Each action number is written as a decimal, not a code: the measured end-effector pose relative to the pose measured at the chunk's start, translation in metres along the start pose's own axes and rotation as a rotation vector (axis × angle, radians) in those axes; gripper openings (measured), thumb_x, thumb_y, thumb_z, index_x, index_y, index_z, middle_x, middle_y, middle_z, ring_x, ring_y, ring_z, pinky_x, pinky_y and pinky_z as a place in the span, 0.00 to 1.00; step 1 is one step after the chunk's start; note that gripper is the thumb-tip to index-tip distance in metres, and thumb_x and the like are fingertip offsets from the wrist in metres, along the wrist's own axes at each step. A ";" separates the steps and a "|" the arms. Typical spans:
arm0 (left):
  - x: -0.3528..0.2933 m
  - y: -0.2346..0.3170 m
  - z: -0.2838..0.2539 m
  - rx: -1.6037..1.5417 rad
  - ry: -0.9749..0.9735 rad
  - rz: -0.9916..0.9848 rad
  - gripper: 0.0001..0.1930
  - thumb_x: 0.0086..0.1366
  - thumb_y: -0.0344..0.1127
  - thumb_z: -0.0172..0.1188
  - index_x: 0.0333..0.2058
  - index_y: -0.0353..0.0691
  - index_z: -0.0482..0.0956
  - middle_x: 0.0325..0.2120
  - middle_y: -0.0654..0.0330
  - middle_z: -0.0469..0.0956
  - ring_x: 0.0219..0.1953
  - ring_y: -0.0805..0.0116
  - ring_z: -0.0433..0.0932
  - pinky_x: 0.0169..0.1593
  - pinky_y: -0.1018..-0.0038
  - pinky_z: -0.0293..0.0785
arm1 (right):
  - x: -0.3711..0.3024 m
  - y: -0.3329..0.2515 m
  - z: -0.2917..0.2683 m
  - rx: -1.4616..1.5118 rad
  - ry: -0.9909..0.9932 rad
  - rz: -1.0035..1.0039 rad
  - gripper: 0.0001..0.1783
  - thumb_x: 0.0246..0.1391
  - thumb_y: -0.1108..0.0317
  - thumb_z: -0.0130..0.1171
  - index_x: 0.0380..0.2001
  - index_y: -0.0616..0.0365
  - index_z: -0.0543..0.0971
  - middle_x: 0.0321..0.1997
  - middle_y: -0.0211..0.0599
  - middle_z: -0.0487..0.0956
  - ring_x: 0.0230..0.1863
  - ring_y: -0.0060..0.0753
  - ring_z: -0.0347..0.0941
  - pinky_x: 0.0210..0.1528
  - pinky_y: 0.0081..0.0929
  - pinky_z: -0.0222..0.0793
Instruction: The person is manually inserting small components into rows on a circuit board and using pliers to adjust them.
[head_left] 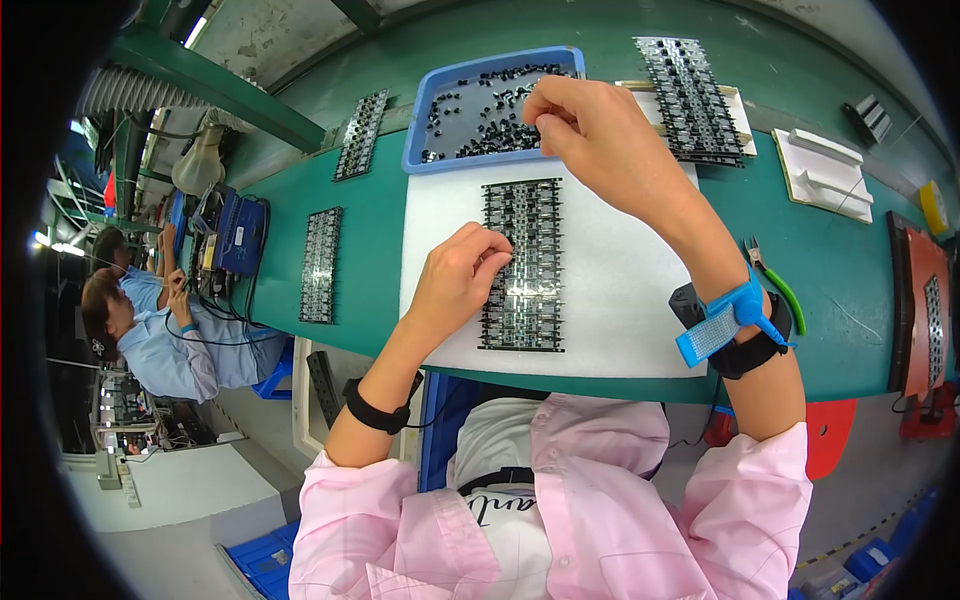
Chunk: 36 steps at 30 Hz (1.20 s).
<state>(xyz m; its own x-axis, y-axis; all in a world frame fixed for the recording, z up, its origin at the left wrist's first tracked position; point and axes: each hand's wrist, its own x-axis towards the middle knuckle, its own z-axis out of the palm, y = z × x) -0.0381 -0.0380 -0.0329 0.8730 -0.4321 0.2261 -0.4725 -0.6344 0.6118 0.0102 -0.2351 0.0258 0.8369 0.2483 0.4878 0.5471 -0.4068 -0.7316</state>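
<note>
1. Lettering (505, 508) in dark script is running across the white shirt (515, 560), partly covered by the pink overshirt (605, 500); a pale label (239, 235) is showing on the blue case (240, 250) at far left, too small to read
2. Circuit-board panel (530, 270) is lying on the white sheet (620, 320), its long sides running near to far
3. Left hand (462, 268) is touching the panel's left edge and covering part of it, thumb and forefinger pinching; I cannot tell whether anything is sitting between them
4. Right hand (592, 125) is hovering by the blue tray (412, 150), hiding its near right corner, fingers curling inward; I cannot tell whether it is gripping anything
5. Small black parts (505, 135) are lying scattered inside the tray, beyond the panel
6. Two more panels (320, 265) are lying to the left; a panel stack (690, 100) is sitting far right
7. Green-handled cutters (785, 290) are lying right of the blue-strapped wrist
8. Co-worker (200, 345) is sitting at far left
</note>
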 end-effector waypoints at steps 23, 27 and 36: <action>0.001 0.002 0.000 0.043 0.021 0.026 0.03 0.51 0.23 0.55 0.27 0.34 0.73 0.21 0.58 0.71 0.19 0.65 0.71 0.25 0.75 0.67 | -0.018 -0.002 -0.009 -0.030 0.008 0.021 0.07 0.47 0.75 0.44 0.28 0.66 0.71 0.17 0.39 0.72 0.21 0.27 0.69 0.26 0.23 0.63; 0.000 0.006 0.000 0.119 0.017 0.092 0.03 0.51 0.24 0.56 0.27 0.34 0.73 0.22 0.57 0.71 0.20 0.62 0.72 0.25 0.73 0.68 | -0.020 -0.002 -0.009 -0.027 0.004 0.012 0.07 0.46 0.75 0.44 0.28 0.66 0.71 0.17 0.39 0.72 0.21 0.27 0.69 0.26 0.23 0.63; -0.010 0.006 -0.007 0.090 0.056 0.079 0.05 0.52 0.25 0.56 0.30 0.36 0.76 0.23 0.57 0.72 0.22 0.62 0.72 0.26 0.73 0.68 | -0.030 -0.011 -0.006 -0.030 -0.062 0.048 0.04 0.45 0.77 0.47 0.26 0.67 0.71 0.18 0.38 0.72 0.21 0.25 0.69 0.26 0.22 0.63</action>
<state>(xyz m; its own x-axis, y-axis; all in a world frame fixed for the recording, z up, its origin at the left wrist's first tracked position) -0.0488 -0.0331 -0.0265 0.8369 -0.4479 0.3148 -0.5468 -0.6558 0.5205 -0.0215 -0.2432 0.0220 0.8623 0.2814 0.4211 0.5060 -0.4452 -0.7387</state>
